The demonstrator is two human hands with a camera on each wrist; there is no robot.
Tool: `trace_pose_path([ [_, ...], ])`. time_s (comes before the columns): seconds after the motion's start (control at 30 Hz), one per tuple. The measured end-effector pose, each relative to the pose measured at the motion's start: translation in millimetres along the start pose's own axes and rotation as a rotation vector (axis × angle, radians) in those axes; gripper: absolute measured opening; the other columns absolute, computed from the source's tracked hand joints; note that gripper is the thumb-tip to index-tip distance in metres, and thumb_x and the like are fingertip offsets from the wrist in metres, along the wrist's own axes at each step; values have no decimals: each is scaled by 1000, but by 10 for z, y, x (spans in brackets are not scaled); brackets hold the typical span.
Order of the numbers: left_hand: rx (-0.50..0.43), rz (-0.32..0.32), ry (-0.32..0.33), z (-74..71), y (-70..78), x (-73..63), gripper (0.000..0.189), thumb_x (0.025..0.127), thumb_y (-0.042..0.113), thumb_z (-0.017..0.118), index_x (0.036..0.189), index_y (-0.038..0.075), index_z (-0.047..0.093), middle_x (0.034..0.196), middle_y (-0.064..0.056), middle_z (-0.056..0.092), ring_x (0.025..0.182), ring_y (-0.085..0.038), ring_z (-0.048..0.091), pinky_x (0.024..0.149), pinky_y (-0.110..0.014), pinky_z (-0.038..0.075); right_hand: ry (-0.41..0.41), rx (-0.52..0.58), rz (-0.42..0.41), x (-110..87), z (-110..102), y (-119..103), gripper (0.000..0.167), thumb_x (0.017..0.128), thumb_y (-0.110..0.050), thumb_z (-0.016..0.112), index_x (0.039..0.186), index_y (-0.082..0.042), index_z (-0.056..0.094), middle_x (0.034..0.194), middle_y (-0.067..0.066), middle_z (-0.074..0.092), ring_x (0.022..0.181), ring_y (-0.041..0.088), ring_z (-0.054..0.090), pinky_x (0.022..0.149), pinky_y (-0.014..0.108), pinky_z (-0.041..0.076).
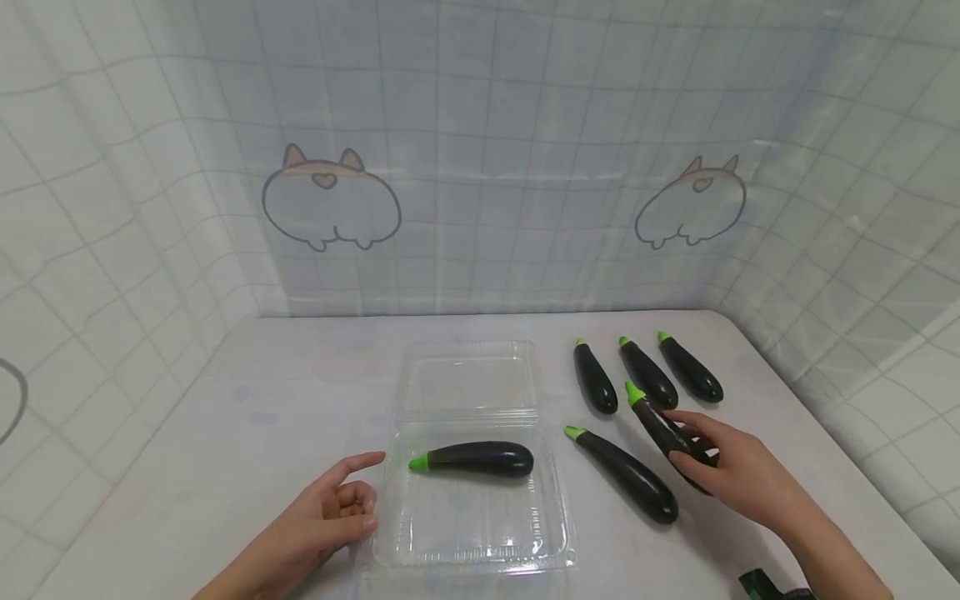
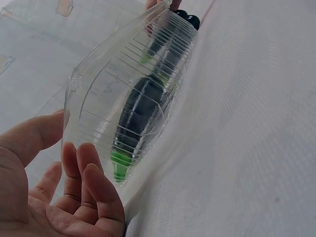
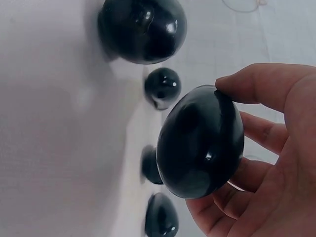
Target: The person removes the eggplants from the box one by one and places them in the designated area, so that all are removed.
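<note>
Head view: one eggplant [image 1: 480, 458] lay in the clear clamshell tray [image 1: 547, 533], lid open at 12 o'clock. Right hand [image 1: 738, 471] had its grip wrapped round a second eggplant [image 1: 660, 425]; four more waited on the counter [image 1: 262, 417].

Left wrist: left hand [image 2: 59, 197], fingers loosely curled, touched the tray's 9 o'clock edge.

Right wrist: fingers [image 3: 266, 89] clamped the eggplant's blunt end. Open room at 9 o'clock; counter edge close at 3.

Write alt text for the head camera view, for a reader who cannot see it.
A person's right hand grips one toy eggplant on a white table, while the left hand rests at the edge of an open clear plastic clamshell box holding another eggplant. Four more eggplants lie to the right of the box.
</note>
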State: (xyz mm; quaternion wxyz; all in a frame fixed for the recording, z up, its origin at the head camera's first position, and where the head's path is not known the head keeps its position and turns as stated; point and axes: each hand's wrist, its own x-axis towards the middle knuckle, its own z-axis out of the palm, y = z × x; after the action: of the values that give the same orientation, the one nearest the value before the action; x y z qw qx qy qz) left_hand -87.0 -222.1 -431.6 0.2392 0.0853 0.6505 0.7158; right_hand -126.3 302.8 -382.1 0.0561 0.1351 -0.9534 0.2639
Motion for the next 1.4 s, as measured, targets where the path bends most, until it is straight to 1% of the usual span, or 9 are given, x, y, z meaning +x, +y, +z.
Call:
trace_pose_path([
  [0.1,-6,0,-4,2,3,2,74,95,2,62,154,11,17,100,-7,52,85,-13,52,76,-27,47,-15,9,15,5,16,55,51,92,-37,71,137,-16,56,113,7,66,88,18,64,60,28,49],
  [0.17,-8,-2,-6,2,6,0,74,96,2,61,154,11,17,100,-6,52,86,-13,52,77,-27,47,-24,7,26,8,24,88,52,92,-38,71,137,-16,56,113,8,66,90,20,65,60,29,50],
  [0.27,-7,-3,-9,1,7,0,73,96,2,61,154,11,17,100,-6,52,86,-13,53,77,-27,47,-33,1,39,14,35,125,53,91,-38,72,137,-16,56,111,7,66,92,21,65,62,29,50],
  [0.57,-8,0,-11,-1,11,2,73,96,1,61,154,12,19,100,-6,52,86,-13,53,77,-27,47,-40,-18,57,10,72,186,53,90,-37,73,136,-15,58,108,4,67,89,18,64,64,31,49],
  [0.77,-1,-3,-10,8,16,-1,73,96,2,61,154,12,18,100,-5,52,86,-13,52,77,-26,47,-43,-23,59,6,79,225,53,90,-37,73,135,-14,58,108,4,67,91,20,65,67,34,49],
  [0.87,4,-9,-1,12,24,-2,73,96,3,61,154,12,18,99,-5,52,86,-13,53,77,-27,47,-40,-25,59,6,85,263,53,90,-38,73,135,-14,58,108,5,68,92,21,65,69,37,50],
  [1.07,19,-15,10,15,43,-7,74,96,4,63,154,11,18,100,-6,51,86,-14,53,77,-27,47,-28,-35,64,-4,99,330,51,91,-37,72,134,-15,59,109,4,68,93,22,66,72,39,50],
  [1.23,19,-9,4,14,39,-6,74,96,3,62,154,11,18,100,-6,51,87,-14,53,78,-27,48,-32,-33,65,-16,112,343,50,91,-37,72,134,-14,59,112,8,68,94,25,66,74,42,51],
  [1.4,16,4,-3,5,15,-2,73,96,2,61,154,11,18,100,-6,51,86,-14,53,78,-27,48,-23,-42,44,-16,133,346,48,92,-36,71,133,-13,61,114,9,67,98,27,65,75,43,51],
])
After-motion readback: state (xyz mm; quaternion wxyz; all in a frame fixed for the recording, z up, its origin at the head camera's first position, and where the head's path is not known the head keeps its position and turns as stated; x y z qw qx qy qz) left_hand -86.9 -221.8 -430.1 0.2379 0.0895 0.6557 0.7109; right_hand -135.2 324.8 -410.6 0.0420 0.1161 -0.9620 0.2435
